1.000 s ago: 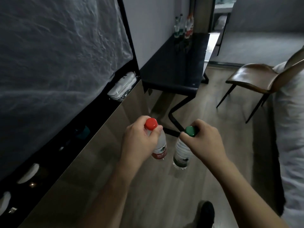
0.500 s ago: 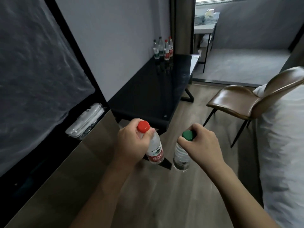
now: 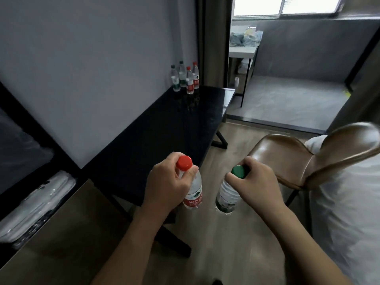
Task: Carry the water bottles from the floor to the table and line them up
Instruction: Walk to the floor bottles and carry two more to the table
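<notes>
My left hand (image 3: 166, 186) grips a clear water bottle with a red cap and red label (image 3: 193, 194) by its neck. My right hand (image 3: 255, 182) grips a second bottle with a green cap and green label (image 3: 227, 197) the same way. Both bottles hang upright in the air over the wooden floor, just off the near corner of the black table (image 3: 164, 128). At the table's far end, against the wall, several bottles (image 3: 185, 79) with red and dark caps stand in a group.
A brown leather chair (image 3: 298, 159) stands right of the table. White bedding (image 3: 349, 212) fills the right edge. On the left, a dark shelf unit holds plastic-wrapped white items (image 3: 37, 204). Beyond the table a doorway opens onto a grey-floored area with a small desk (image 3: 242, 51).
The view has lifted and come closer to the table, so the far bottles and doorway show larger. Both hands keep the same hold on their bottles.
</notes>
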Action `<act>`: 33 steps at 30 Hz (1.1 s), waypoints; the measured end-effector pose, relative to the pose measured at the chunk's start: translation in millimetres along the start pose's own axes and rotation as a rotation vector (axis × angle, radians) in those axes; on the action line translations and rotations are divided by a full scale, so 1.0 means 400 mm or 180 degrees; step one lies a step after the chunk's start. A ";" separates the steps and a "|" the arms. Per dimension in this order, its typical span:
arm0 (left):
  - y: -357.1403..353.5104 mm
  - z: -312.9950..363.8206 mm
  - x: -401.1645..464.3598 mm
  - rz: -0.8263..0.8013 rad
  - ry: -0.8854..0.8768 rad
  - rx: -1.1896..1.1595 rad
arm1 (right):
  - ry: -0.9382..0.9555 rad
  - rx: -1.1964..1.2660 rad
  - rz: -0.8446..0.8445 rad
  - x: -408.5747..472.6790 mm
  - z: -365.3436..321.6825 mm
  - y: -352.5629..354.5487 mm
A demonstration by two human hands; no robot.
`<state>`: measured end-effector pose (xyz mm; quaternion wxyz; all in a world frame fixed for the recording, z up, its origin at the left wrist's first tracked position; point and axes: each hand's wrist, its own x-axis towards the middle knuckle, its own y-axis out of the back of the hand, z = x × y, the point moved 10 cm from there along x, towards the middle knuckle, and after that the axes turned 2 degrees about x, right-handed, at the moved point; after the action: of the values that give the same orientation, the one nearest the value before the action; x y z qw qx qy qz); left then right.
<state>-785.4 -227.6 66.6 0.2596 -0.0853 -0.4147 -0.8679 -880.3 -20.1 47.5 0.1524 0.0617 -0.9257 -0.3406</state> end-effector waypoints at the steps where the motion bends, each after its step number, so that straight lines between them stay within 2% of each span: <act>1: -0.019 0.009 0.051 0.0030 -0.0024 -0.0013 | 0.0014 -0.0016 0.0044 0.051 0.007 0.011; 7: -0.133 0.039 0.300 0.0142 0.0029 -0.0090 | 0.0022 0.0041 0.0213 0.326 0.079 0.046; 15: -0.332 0.034 0.571 0.0113 0.0194 0.0056 | -0.0078 0.0270 -0.0079 0.658 0.241 -0.014; 23: -0.427 0.096 0.843 0.0323 0.0076 0.0139 | 0.0104 0.0389 -0.0084 0.997 0.295 0.001; 28: -0.484 0.061 0.961 0.0390 0.0225 0.0018 | 0.0008 0.0359 -0.0226 1.149 0.340 -0.050; 33: -0.561 -0.014 1.085 0.0240 0.0342 0.0005 | -0.0021 0.0295 -0.0382 1.304 0.369 -0.148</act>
<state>-1271.2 -280.0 69.1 0.3141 -0.0539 -0.3973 -0.8606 -1421.0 -88.6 27.9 0.1257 0.1229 -0.9356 -0.3061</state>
